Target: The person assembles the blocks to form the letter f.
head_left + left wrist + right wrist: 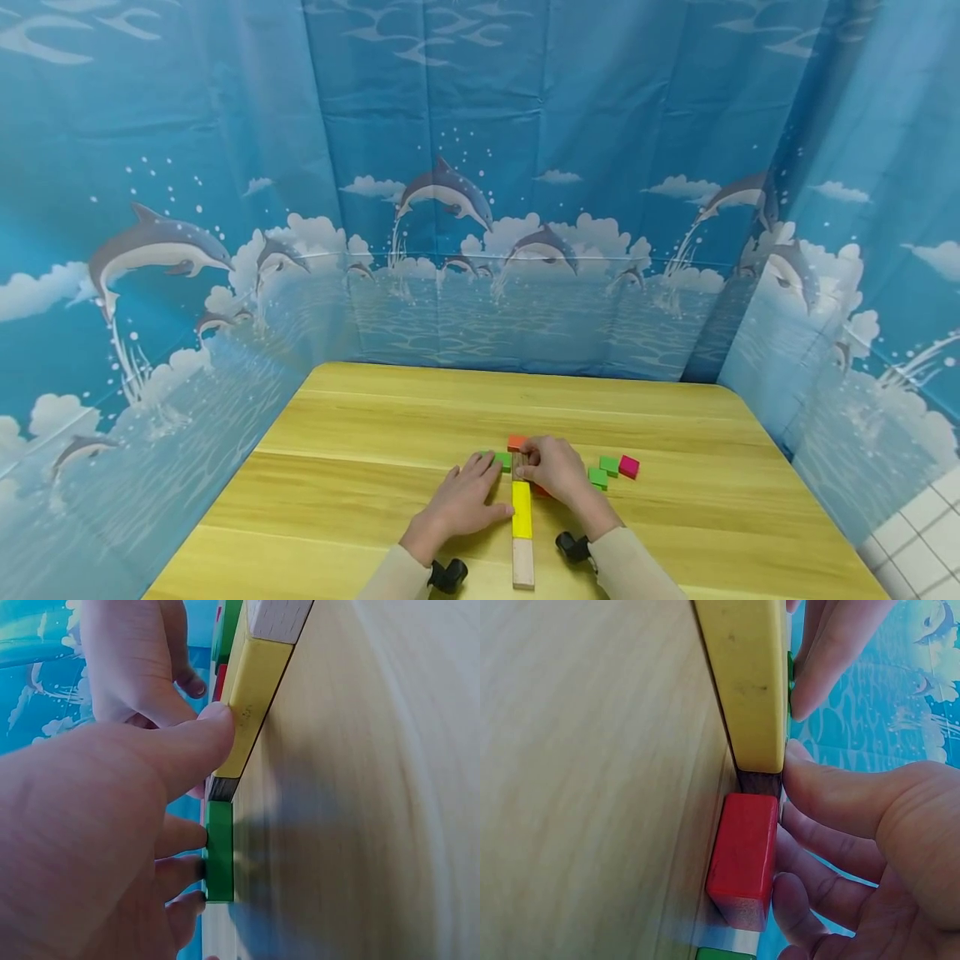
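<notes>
A row of flat blocks lies on the table: a pale wooden block (pixel 522 565) nearest me, then a yellow block (pixel 521 512), a dark brown block (pixel 518 468) and an orange-red block (pixel 516 442). Fingers of my left hand (pixel 468 498) rest on a green block (pixel 220 851) left of the brown one; its thumb touches the yellow block's side. My right hand (pixel 561 473) pinches at the brown block, thumb and index finger bent over it. Under that hand, right of the row, sits a red block (pixel 742 844), mostly hidden in the head view.
Right of my right hand lie two green blocks (pixel 597 478) and a magenta block (pixel 628 467). The wooden table (pixel 360 417) has a dolphin-print curtain (pixel 480 317) behind it and along its sides.
</notes>
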### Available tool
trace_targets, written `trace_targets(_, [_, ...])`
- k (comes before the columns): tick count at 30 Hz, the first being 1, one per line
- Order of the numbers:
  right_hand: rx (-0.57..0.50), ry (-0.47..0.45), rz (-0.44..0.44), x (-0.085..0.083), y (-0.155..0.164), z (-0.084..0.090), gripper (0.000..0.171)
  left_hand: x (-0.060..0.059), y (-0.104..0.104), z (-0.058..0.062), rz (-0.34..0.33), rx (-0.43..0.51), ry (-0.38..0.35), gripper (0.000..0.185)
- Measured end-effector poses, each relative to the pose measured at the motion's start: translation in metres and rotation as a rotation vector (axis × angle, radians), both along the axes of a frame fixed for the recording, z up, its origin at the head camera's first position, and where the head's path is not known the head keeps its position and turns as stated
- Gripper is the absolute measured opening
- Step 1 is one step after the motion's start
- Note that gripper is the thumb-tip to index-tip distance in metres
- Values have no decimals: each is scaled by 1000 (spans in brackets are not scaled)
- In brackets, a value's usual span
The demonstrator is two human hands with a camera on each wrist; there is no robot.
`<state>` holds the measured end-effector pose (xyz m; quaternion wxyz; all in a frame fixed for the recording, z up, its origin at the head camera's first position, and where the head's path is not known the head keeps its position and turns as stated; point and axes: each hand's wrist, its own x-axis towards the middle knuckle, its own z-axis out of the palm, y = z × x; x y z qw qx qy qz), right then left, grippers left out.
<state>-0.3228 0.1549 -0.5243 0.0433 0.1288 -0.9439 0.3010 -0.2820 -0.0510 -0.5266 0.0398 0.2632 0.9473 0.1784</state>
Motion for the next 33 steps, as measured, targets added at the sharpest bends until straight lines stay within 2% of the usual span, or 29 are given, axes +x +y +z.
trace_targets(10, [-4, -5, -6, 0, 1, 2, 28, -2, 5, 0, 14, 22, -6, 77])
trace_targets(24, [-27, 6, 12, 6, -2, 1, 28, 0, 4, -6, -1, 73, -1, 74])
trace_targets(33, [-17, -21, 1, 0, 0, 2, 30, -5, 4, -9, -71, 109, -18, 78])
